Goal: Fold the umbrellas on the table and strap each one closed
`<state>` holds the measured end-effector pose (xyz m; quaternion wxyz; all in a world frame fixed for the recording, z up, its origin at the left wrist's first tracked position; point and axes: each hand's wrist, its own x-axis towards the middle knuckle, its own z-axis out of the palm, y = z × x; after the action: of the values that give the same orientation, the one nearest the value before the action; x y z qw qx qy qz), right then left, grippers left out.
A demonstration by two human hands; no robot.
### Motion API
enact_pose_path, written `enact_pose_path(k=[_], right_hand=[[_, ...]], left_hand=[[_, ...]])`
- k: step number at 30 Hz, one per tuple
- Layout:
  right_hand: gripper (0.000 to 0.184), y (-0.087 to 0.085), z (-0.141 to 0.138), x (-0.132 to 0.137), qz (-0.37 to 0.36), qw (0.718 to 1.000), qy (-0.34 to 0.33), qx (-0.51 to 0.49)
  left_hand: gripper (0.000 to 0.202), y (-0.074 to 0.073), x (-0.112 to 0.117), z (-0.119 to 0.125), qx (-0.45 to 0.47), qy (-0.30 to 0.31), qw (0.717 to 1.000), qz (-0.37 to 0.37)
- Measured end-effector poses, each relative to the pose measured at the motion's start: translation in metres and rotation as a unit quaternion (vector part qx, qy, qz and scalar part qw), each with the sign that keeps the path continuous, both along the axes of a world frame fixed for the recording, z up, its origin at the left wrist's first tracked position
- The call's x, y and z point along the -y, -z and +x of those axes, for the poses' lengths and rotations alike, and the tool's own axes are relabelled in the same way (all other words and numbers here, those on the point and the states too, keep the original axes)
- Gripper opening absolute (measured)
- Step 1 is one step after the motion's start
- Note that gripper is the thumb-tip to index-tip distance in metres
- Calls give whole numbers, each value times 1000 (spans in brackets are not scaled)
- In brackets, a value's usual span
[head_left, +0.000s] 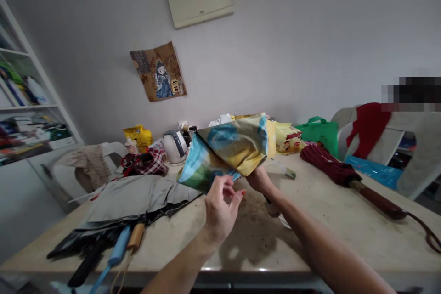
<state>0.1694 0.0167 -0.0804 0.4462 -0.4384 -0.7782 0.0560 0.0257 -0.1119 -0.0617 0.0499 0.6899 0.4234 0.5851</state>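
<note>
A partly spread folding umbrella (237, 140), with a blue, yellow and green patterned canopy, is held up over the middle of the table. My right hand (259, 180) is closed on it from below, its fingers mostly hidden by the fabric. Under that wrist a pale, rounded piece (272, 210) shows, perhaps the handle end. At the canopy's lower edge my left hand (222, 206) has its fingers bent against the cloth, with the thumb apart. What its fingertips grip is partly hidden.
Several folded umbrellas (131, 197) with black, blue and wooden handles lie at left. A maroon umbrella (327, 163) lies at right near a green bag (319, 135). A kettle (174, 147), a yellow pouch (139, 137) and snack packs (287, 138) line the back. Chairs stand at both sides.
</note>
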Motion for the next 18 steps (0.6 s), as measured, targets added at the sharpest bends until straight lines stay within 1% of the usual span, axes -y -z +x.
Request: enact_pose_path(k=[2, 3, 5, 8, 10, 12, 14, 18], right_hand=[[20, 2, -1, 1, -4, 1000, -9, -5], [20, 3, -1, 1, -4, 1000, -14, -5], [20, 4, -3, 1, -2, 1000, -24, -4], [21, 5, -6, 0, 1, 1000, -27, 0], [22, 7, -7, 0, 1, 1000, -24, -5], [24, 8, -7, 1, 1, 1000, -17, -13], [26, 8, -7, 2, 2, 1000, -12, -23], [20, 7, -9, 3, 12, 999, -17, -36]], left_hand=[[27, -3, -15, 7, 33, -9, 999, -13], [26, -6, -24, 10, 43, -10, 999, -26], [19, -10, -42, 17, 61, -14, 996, -61], [13, -9, -70, 22, 75, -32, 991, -103], [14, -6, -82, 23, 63, -58, 991, -104], [15, -6, -88, 22, 47, -70, 992, -96], [14, -8, -89, 21, 41, -65, 992, -99], [17, -8, -87, 16, 46, -19, 988, -146]])
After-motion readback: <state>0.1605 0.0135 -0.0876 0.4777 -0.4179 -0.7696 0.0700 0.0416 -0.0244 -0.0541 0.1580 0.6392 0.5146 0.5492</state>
